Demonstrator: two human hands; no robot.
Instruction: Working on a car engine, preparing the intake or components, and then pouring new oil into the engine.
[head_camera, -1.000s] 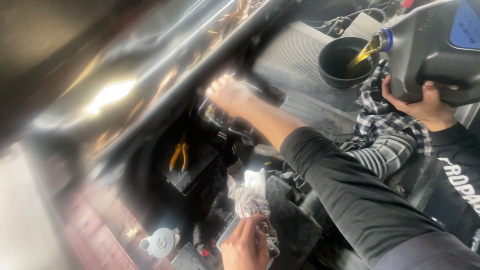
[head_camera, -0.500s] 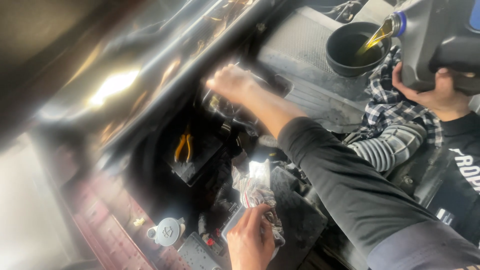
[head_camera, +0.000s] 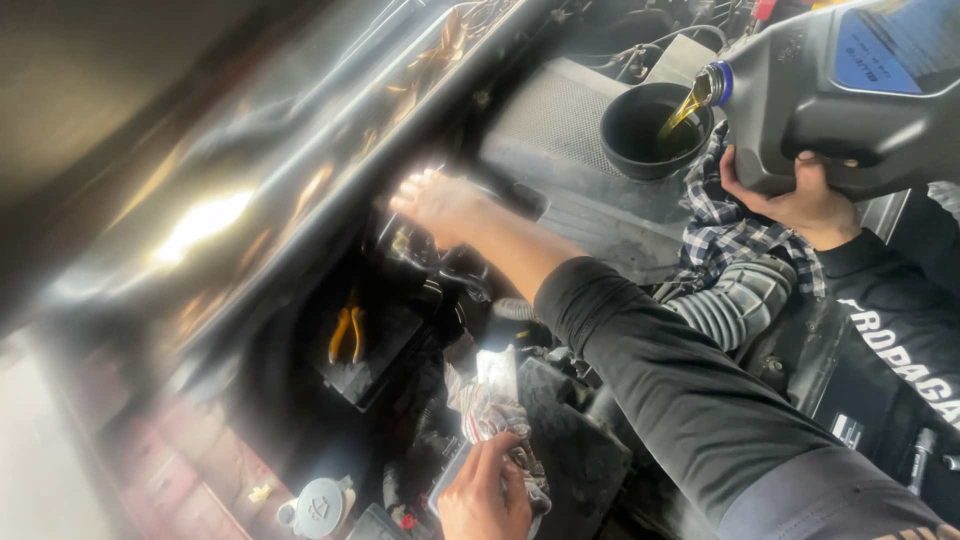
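Setting: an open car engine bay (head_camera: 560, 200) seen from above, dim and crowded, with a bright glare on the shiny raised hood (head_camera: 210, 215) at the left.
Nearest, bottom edge: the person's left hand (head_camera: 485, 495) grips a crumpled rag (head_camera: 490, 400), fingers (head_camera: 500, 462) curled around its lower end; the rag stands up pale and mottled from the fist.
Beside that hand: a round white reservoir cap (head_camera: 318, 505) sits just to the left, low in the bay.
Middle left: a pair of orange-handled pliers (head_camera: 345, 335) lies on a dark flat part, well apart from both hands.
Middle: the person's right arm in a black sleeve (head_camera: 690, 390) stretches across the bay; the right hand (head_camera: 440, 205) rests at the edge under the hood, overexposed, so I cannot tell whether its fingers are spread or gripping anything.
Far right: a co-worker's hand (head_camera: 800, 205) supports a large dark jug (head_camera: 850, 95) from below, tilted so that golden oil (head_camera: 682, 115) streams from its blue-ringed spout.
Funnel: a black funnel (head_camera: 655, 130) stands on the grey engine cover (head_camera: 580, 170) and catches the stream.
Under the jug: a checked cloth (head_camera: 730, 235) is draped just beside the funnel, above a ribbed hose (head_camera: 735, 305).
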